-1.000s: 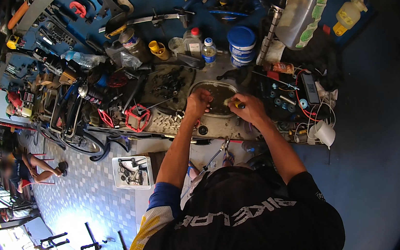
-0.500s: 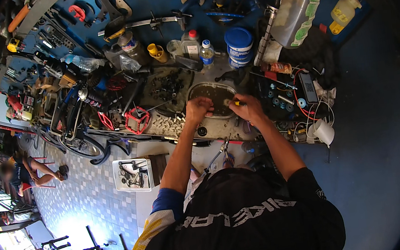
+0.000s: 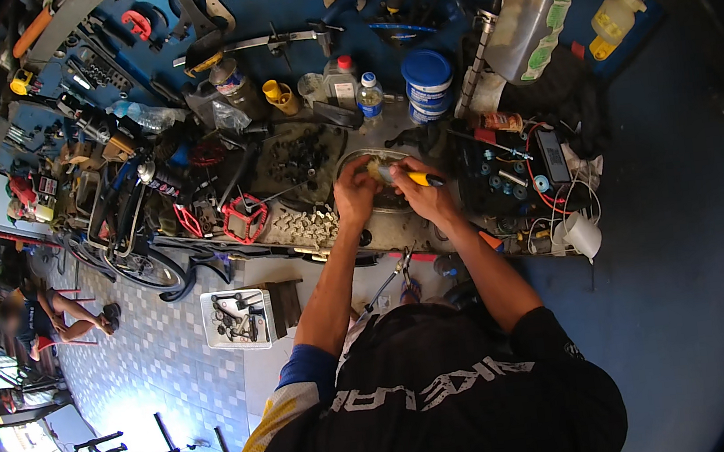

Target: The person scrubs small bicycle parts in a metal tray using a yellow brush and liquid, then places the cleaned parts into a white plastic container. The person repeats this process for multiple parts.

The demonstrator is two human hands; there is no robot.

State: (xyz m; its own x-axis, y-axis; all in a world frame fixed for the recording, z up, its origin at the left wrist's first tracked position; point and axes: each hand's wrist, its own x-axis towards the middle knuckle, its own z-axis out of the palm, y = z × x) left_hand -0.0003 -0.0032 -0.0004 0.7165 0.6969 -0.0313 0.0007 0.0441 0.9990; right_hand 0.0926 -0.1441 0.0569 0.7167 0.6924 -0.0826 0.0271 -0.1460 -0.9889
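Observation:
My right hand [image 3: 423,197] grips a brush [image 3: 426,179] by its yellow and black handle. The brush's pale bristles point left and meet the fingertips of my left hand [image 3: 357,196]. My left fingers are pinched together, and what they hold is hidden or too small to name. Both hands are over an oval metal tray [image 3: 360,153] of dark, murky liquid on the workbench, covering much of it.
Left of the tray lie a golden chain or cluster of links [image 3: 305,227], a red pedal [image 3: 246,219] and dark small parts [image 3: 297,158]. Behind stand bottles [image 3: 370,97] and a blue-lidded tub [image 3: 428,78]. Cables and a white cup [image 3: 582,235] sit right. A person [image 3: 45,317] sits far left.
My right hand has turned the brush and brought its bristles left against my left fingertips. My left hand has shifted slightly, its fingers now close to the bristles.

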